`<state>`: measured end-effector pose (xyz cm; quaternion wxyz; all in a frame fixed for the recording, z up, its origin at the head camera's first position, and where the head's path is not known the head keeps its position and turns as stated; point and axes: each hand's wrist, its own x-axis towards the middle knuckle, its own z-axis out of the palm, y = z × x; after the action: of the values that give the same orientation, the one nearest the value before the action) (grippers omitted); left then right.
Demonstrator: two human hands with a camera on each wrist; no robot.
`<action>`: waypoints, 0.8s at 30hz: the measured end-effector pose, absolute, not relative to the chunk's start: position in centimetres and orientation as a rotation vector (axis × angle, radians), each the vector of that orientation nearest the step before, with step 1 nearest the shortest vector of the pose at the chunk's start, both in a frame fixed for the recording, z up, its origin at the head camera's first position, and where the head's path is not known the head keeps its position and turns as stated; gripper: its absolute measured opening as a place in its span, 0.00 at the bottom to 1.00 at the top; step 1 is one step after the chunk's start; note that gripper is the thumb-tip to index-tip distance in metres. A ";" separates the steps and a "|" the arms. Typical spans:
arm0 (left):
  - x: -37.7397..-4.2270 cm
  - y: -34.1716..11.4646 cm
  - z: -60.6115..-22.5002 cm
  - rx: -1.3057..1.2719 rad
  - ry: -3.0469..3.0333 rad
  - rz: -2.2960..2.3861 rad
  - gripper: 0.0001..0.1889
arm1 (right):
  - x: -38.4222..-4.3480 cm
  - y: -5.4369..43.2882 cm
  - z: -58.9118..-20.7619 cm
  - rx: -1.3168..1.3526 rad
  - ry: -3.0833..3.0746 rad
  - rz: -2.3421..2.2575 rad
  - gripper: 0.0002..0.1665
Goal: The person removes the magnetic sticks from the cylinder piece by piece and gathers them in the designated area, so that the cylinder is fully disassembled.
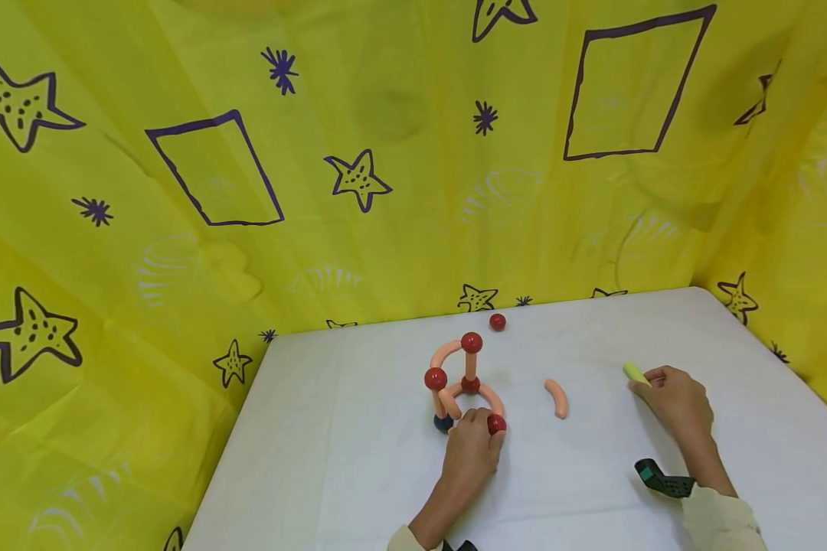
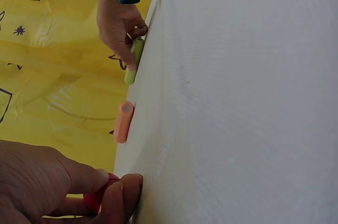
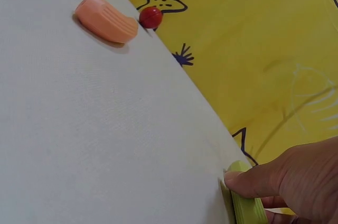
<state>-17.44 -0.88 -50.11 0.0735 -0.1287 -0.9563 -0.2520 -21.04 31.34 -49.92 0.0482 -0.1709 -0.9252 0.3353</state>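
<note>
Near the middle of the table stands a small frame of curved and straight orange rods (image 1: 471, 366) joined by red balls (image 1: 472, 342), with a dark blue ball (image 1: 443, 422) at its lower left. At its front right my left hand (image 1: 470, 448) pinches a red ball (image 1: 497, 425), seen between thumb and fingers in the left wrist view. Off to the right, my right hand (image 1: 678, 404) holds a yellow-green rod (image 1: 635, 373) by one end, thumb on top. Between the hands lies a loose curved orange rod (image 1: 557, 399), touched by neither.
A single red ball (image 1: 498, 322) sits at the back of the white table (image 1: 358, 459). Behind and at both sides hangs a yellow curtain (image 1: 400, 252) printed with stars and fish. A dark wrist strap device (image 1: 664, 480) is on the right forearm.
</note>
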 end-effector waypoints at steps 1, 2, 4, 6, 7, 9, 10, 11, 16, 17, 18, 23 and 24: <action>-17.4 -0.9 -50.1 -0.387 -2.872 -0.754 0.14 | -21.0 31.3 -50.0 -0.518 -2.818 1.013 0.25; -17.4 -0.9 -50.1 -0.387 -2.873 -0.751 0.14 | -21.0 31.3 -50.1 -0.517 -2.814 1.009 0.25; -17.5 -0.9 -50.2 -0.385 -2.877 -0.747 0.14 | -21.0 31.2 -50.2 -0.512 -2.809 0.994 0.26; -17.5 -0.9 -50.2 -0.385 -2.882 -0.746 0.14 | -21.1 31.1 -50.3 -0.511 -2.805 0.985 0.26; -17.5 -0.9 -50.2 -0.385 -2.883 -0.748 0.14 | -21.1 31.1 -50.3 -0.511 -2.804 0.980 0.26; -17.6 -0.9 -50.3 -0.387 -2.885 -0.754 0.14 | -21.1 31.0 -50.3 -0.516 -2.803 0.973 0.27; -17.6 -0.9 -50.3 -0.388 -2.886 -0.755 0.14 | -21.1 31.0 -50.3 -0.521 -2.803 0.975 0.27; -17.6 -0.9 -50.3 -0.387 -2.886 -0.753 0.14 | -21.1 31.0 -50.2 -0.526 -2.804 0.979 0.27; -17.6 -0.8 -50.4 -0.383 -2.892 -0.754 0.15 | -21.0 30.9 -50.1 -0.535 -2.809 0.994 0.27; -17.6 -0.8 -50.4 -0.382 -2.896 -0.755 0.15 | -20.9 30.9 -50.1 -0.534 -2.808 0.996 0.27; -17.6 -0.7 -50.3 -0.381 -2.898 -0.758 0.16 | -20.9 30.9 -50.1 -0.533 -2.806 0.998 0.27; -17.6 -0.7 -50.3 -0.379 -2.900 -0.760 0.16 | -20.8 30.9 -50.0 -0.528 -2.797 1.000 0.26; -17.6 -0.7 -50.3 -0.379 -2.899 -0.762 0.16 | -20.8 30.9 -50.0 -0.530 -2.795 1.002 0.26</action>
<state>-17.56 -0.74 -50.27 0.0601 -0.1251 -0.9578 -0.2519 -20.85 30.89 -50.04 0.0627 -0.1755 -0.9249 0.3315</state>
